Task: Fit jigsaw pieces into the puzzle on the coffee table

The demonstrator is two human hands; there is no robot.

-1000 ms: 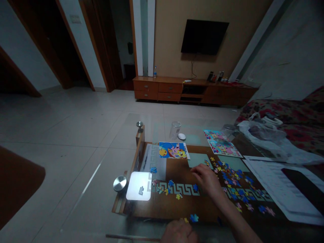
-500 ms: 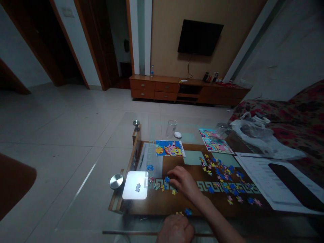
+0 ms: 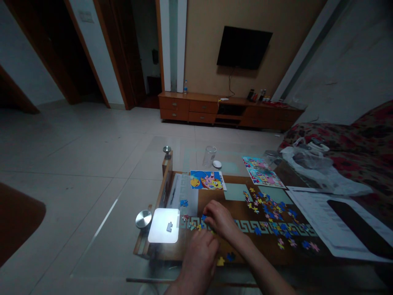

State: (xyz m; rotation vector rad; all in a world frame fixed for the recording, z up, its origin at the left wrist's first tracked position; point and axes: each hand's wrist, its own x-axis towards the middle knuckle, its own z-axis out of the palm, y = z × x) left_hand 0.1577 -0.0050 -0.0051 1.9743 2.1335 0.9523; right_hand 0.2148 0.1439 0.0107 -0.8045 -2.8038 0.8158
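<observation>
My right hand (image 3: 221,220) is over the glass table, its curled fingers closed on a blue jigsaw puzzle piece (image 3: 204,218). Close in front of it, my left hand (image 3: 201,252) bends down with the fingers together; whatever is under its fingertips is hidden. Small yellow and pink puzzle pieces (image 3: 185,218) lie just beyond the left fingers. A blue puzzle cluster (image 3: 184,203) sits farther off. Near the table's front edge are a yellow piece (image 3: 220,261) and a dark blue piece (image 3: 230,257).
A heap of loose puzzle pieces (image 3: 274,211) spreads to the right. Behind the hands lies a cartoon picture card (image 3: 208,180), with a glass jar (image 3: 209,156) and white lid (image 3: 217,164) beyond. Papers (image 3: 319,221), a black phone-like slab (image 3: 357,225) and a plastic bag (image 3: 325,170) occupy the right.
My left hand has moved forward from the table's front edge to beside the right hand. The right hand stays nearly in place at the blue piece.
</observation>
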